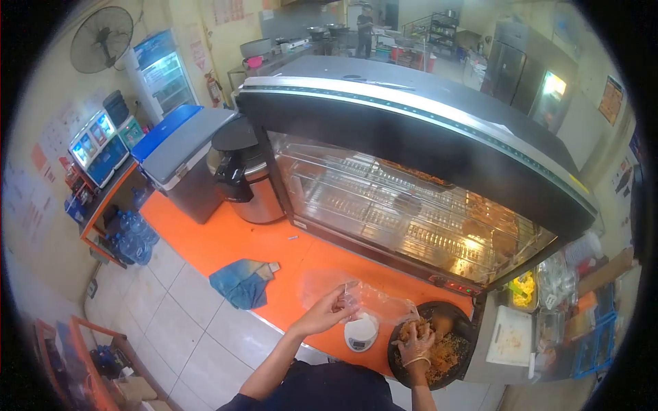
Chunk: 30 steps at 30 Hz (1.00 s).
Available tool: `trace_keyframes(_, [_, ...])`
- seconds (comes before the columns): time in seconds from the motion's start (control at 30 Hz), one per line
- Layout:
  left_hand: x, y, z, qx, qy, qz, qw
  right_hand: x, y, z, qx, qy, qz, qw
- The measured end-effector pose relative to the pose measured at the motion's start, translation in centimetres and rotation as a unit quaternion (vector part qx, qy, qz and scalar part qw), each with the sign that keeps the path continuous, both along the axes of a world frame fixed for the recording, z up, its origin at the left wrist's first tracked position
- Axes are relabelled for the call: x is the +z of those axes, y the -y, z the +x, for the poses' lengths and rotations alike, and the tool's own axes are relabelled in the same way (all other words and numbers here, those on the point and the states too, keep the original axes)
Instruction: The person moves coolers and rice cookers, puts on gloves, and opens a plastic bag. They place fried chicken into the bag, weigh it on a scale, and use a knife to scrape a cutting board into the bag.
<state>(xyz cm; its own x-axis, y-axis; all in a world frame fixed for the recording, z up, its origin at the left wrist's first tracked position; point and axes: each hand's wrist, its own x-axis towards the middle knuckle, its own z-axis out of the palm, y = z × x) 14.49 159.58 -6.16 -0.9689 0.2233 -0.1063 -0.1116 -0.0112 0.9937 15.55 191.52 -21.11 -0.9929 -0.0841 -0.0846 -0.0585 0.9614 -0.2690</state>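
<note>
My left hand point(329, 312) grips a clear plastic bag point(377, 301) by its edge, the fingers closed on the thin film. The bag stretches right, above a small white kitchen scale point(361, 333) with a round top. My right hand point(415, 346) is down in a round black pan point(396, 357), its fingers curled around some orange-brown shredded food point(444, 353). It seems to wear a thin clear glove, with a band at the wrist. Darker crumbs lie about the food. Left of the bag, a crumpled blue cloth point(241, 282) rests on the orange counter point(199, 236).
A glass-fronted display warmer point(411, 198) with wire racks stands behind the counter space. Left of it are a steel cooker point(250, 185) and a grey cooler point(185, 154). On the right lie a white cutting board point(510, 335) and a tray of yellow food point(524, 289). A person point(364, 31) stands far back.
</note>
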Motion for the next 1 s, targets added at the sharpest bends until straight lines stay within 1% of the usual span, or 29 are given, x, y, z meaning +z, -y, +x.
trace_keyframes(0.07, [-0.2,-0.1,-0.1,-0.003,0.004,0.001,1.000,-0.6,0.0,-0.1,-0.002,-0.009,0.014,1.000])
trace_keyframes(0.17, [-0.1,0.1,0.0,-0.008,0.018,0.032,0.999,-4.3,-1.0,-0.2,-0.011,-0.044,0.027,0.999])
trace_keyframes(0.23, [0.2,0.3,0.2,0.000,0.016,0.027,0.999,-4.8,-1.2,-0.3,-0.029,-0.069,0.035,0.997])
trace_keyframes(0.33, [0.0,1.0,0.3,0.009,0.006,0.015,1.000,-3.9,-1.4,-0.5,-0.031,-0.081,-0.021,0.996])
trace_keyframes(0.43, [0.0,1.2,0.3,0.026,-0.002,0.016,1.000,-4.2,-1.9,-0.6,-0.059,-0.163,-0.124,0.977])
trace_keyframes(0.5, [-0.2,1.3,0.3,0.030,0.004,0.016,0.999,-4.0,-1.9,-0.7,-0.096,-0.228,-0.234,0.940])
trace_keyframes(0.53, [-0.8,1.4,0.0,0.029,0.008,0.014,0.999,-3.0,-1.5,-1.2,-0.116,-0.260,-0.286,0.915])
trace_keyframes(0.57, [-1.1,1.4,-0.1,0.026,0.013,0.012,1.000,-1.7,-1.5,-1.1,-0.146,-0.250,-0.303,0.908])
trace_keyframes(0.67, [-0.7,0.7,-0.5,0.042,0.023,0.042,0.998,4.4,-0.6,-1.7,-0.170,-0.251,-0.470,0.829])
trace_keyframes(0.7, [-0.6,0.5,-0.6,0.039,0.030,0.041,0.998,9.0,0.7,-1.6,-0.206,-0.124,-0.694,0.679])
trace_keyframes(0.77, [-0.1,0.1,-0.8,0.033,0.035,0.034,0.998,9.6,-0.1,-2.9,-0.135,-0.096,-0.782,0.601])
trace_keyframes(0.8, [-0.1,0.1,-0.9,0.030,0.038,0.026,0.998,9.8,-0.1,-3.7,-0.095,-0.085,-0.821,0.556])
trace_keyframes(0.9, [-0.6,0.3,-0.9,0.025,0.049,0.003,0.999,14.3,4.0,-4.6,0.050,0.007,-0.893,0.447])
trace_keyframes(0.93, [-0.6,0.3,-0.8,0.029,0.055,0.001,0.998,14.6,5.1,-5.8,0.131,0.092,-0.885,0.437])
trace_keyframes(0.97, [-0.8,0.3,-0.7,0.035,0.063,0.000,0.997,14.0,6.0,-6.7,0.170,0.168,-0.870,0.431])
trace_keyframes(1.0, [-1.1,0.3,-0.3,0.057,0.036,-0.010,0.998,13.4,7.0,-7.6,0.207,0.242,-0.845,0.429])
